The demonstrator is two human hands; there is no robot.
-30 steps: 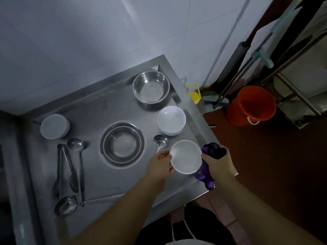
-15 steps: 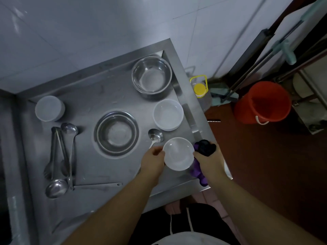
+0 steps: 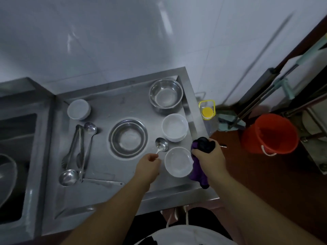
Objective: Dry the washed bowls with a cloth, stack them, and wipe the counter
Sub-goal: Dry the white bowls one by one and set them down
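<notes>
Head view: a white bowl (image 3: 178, 161) sits mouth-up near the near right corner of the steel surface (image 3: 106, 106), between the person's two hands. The left hand (image 3: 148, 167) lies just left of its rim, fingers loosely curled; whether its grip touches the spoon (image 3: 160, 145) handle beside it, or holds anything, cannot be told. The right hand (image 3: 208, 159) is at the bowl's right edge, its grip clenched round a bunched purple cloth (image 3: 199, 171) that hangs down against the bowl's side. The stacked white bowls (image 3: 175, 127) stand just beyond, farther along the right edge and apart from the near bowl. Judged from this, the cloth hand is the better placed, and the bowl's open mouth lies immediately to its left.
</notes>
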